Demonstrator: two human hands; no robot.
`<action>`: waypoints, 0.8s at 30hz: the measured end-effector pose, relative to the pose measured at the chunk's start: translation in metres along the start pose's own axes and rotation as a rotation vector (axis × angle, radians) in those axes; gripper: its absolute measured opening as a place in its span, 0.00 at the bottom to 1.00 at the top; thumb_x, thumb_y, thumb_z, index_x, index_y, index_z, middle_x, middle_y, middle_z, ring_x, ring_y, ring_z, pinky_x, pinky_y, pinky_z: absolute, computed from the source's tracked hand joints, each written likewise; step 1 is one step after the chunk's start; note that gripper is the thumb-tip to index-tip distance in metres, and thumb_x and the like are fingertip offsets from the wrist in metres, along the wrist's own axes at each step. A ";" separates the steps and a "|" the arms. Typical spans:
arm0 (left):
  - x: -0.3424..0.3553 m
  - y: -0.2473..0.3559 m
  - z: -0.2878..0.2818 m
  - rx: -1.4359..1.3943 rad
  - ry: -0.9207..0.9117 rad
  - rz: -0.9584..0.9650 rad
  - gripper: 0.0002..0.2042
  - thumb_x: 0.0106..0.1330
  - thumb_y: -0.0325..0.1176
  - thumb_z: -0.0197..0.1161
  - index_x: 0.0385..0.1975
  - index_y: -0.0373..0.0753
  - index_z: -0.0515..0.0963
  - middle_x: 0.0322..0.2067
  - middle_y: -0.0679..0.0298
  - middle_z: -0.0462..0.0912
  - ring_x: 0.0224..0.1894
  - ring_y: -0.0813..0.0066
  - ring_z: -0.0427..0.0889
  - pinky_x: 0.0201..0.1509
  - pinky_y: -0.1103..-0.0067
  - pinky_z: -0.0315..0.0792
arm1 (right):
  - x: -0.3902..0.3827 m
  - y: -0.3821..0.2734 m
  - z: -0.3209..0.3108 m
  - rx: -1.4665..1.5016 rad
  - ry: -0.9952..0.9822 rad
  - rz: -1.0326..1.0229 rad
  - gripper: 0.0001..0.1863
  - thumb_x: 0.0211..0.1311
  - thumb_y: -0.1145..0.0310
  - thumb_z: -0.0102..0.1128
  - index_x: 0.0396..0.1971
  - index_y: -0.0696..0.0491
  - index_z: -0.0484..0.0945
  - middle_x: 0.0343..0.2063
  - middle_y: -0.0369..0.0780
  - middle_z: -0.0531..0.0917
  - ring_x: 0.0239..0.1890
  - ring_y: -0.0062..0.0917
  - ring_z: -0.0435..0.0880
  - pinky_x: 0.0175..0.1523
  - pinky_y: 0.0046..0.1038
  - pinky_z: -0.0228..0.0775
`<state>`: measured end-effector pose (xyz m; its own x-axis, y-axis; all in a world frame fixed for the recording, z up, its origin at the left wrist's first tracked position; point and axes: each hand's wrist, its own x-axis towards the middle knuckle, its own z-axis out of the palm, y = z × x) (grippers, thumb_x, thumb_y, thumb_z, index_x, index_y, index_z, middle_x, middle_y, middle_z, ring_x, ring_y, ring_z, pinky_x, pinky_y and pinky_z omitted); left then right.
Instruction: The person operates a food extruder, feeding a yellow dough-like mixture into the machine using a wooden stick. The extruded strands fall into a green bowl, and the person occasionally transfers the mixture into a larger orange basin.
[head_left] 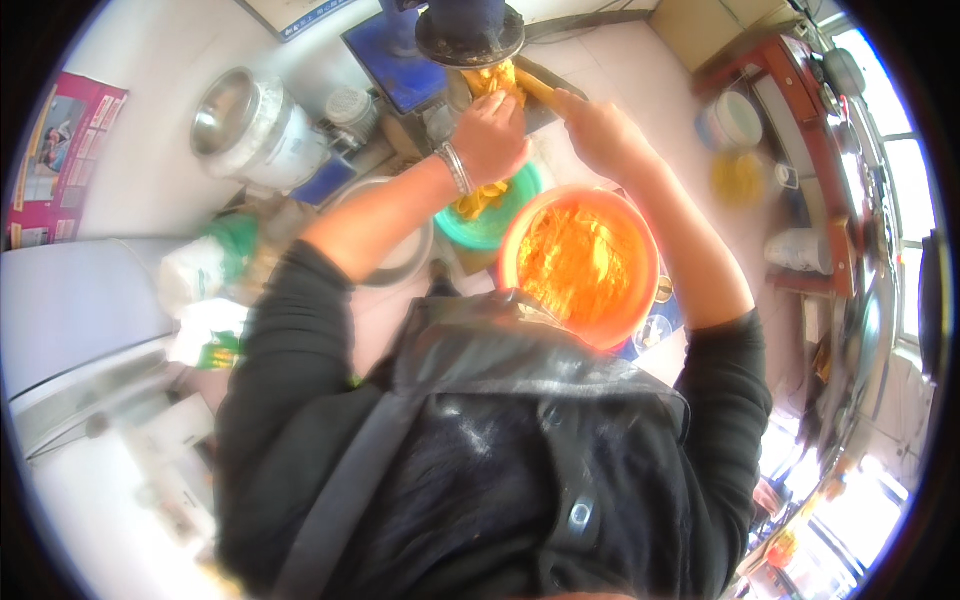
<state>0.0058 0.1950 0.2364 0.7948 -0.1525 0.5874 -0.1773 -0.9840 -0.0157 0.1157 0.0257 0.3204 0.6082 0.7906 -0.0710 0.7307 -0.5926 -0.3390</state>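
At the top centre, a dark blue machine with a round black-rimmed head (469, 36) has yellow doughy strands (490, 78) coming out beneath it. My left hand (492, 138), a bracelet at its wrist, reaches up with its fingers closed around these strands. My right hand (604, 138) grips a tan, wooden-looking handle (535, 86), whose far end meets the strands under the machine head. Below my left hand, a green basin (523, 200) contains yellow strands (481, 200). Nearer to me stands an orange basin (510, 262) filled with a moist orange-yellow mass (578, 262).
A large steel-topped white container (250, 125) stands at the left, with a pale round basin (405, 247) nearer my left arm. On the right are a white bucket (733, 122), a blurred yellow object (740, 178) and a reddish-brown wooden table (815, 150).
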 end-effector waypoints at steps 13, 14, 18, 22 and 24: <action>0.004 -0.005 0.003 0.009 0.036 0.085 0.18 0.53 0.45 0.66 0.32 0.34 0.80 0.37 0.54 0.81 0.46 0.57 0.80 0.50 0.65 0.76 | 0.037 0.032 0.020 -0.128 0.102 -0.397 0.22 0.69 0.67 0.52 0.63 0.44 0.73 0.40 0.51 0.85 0.37 0.49 0.85 0.43 0.43 0.79; 0.002 -0.004 0.003 -0.051 -0.082 -0.001 0.16 0.52 0.42 0.67 0.30 0.34 0.79 0.34 0.56 0.80 0.43 0.58 0.81 0.49 0.65 0.76 | 0.031 0.030 0.017 0.019 0.117 -0.438 0.22 0.69 0.67 0.52 0.62 0.45 0.73 0.39 0.52 0.85 0.38 0.50 0.85 0.43 0.44 0.78; 0.000 -0.008 0.001 -0.043 -0.039 0.067 0.29 0.50 0.37 0.68 0.49 0.22 0.74 0.45 0.43 0.79 0.52 0.50 0.79 0.60 0.63 0.73 | -0.001 0.019 -0.014 0.103 0.003 -0.166 0.18 0.68 0.71 0.52 0.56 0.50 0.78 0.39 0.55 0.84 0.42 0.51 0.83 0.46 0.44 0.74; -0.002 -0.009 0.005 -0.033 -0.014 0.076 0.29 0.51 0.37 0.67 0.50 0.21 0.73 0.45 0.42 0.79 0.53 0.48 0.78 0.61 0.61 0.72 | -0.035 0.008 -0.039 0.086 0.131 -0.187 0.20 0.68 0.69 0.53 0.58 0.53 0.76 0.40 0.57 0.83 0.43 0.52 0.83 0.48 0.44 0.75; -0.002 -0.009 0.008 -0.032 -0.011 0.074 0.31 0.51 0.39 0.67 0.51 0.21 0.73 0.47 0.41 0.79 0.53 0.48 0.78 0.61 0.62 0.71 | -0.041 0.001 -0.039 0.114 0.119 -0.166 0.20 0.67 0.69 0.52 0.59 0.52 0.76 0.39 0.57 0.83 0.42 0.52 0.83 0.47 0.45 0.75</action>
<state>0.0103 0.2040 0.2286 0.7852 -0.2260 0.5765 -0.2541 -0.9666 -0.0330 0.1037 -0.0132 0.3593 0.5200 0.8479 0.1029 0.7879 -0.4297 -0.4410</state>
